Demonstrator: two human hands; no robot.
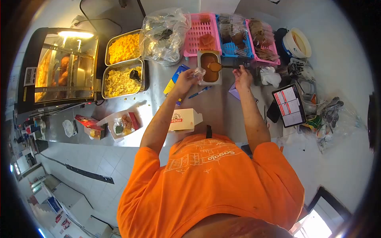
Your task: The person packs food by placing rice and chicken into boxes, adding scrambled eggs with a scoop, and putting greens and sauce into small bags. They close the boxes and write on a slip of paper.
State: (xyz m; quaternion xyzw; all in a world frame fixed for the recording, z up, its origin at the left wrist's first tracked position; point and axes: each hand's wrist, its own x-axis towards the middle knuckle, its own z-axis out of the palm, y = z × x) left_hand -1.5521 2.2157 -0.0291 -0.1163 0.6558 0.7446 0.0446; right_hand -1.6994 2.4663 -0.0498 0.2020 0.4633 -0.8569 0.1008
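My left hand (185,82) is closed on a small clear plastic bag (199,73), beside the left edge of a metal container (214,83) of brown sauce. My right hand (243,77) grips the dark handle of a ladle (214,66). Its bowl, coated or filled with brown sauce, is over the container and close to the bag. Whether sauce is inside the bag is too small to tell. Near my left wrist are a blue and yellow box (176,80) and a blue pen (199,92). A printed cardboard box (185,120) stands close to my body.
Two metal trays of yellow food (124,48) sit left, near a lit glass warmer (65,67). Pink (191,33) and blue (245,50) baskets line the back with a large plastic bag (164,37). Opened food boxes (137,120) are front left; a tablet (289,105) stands right.
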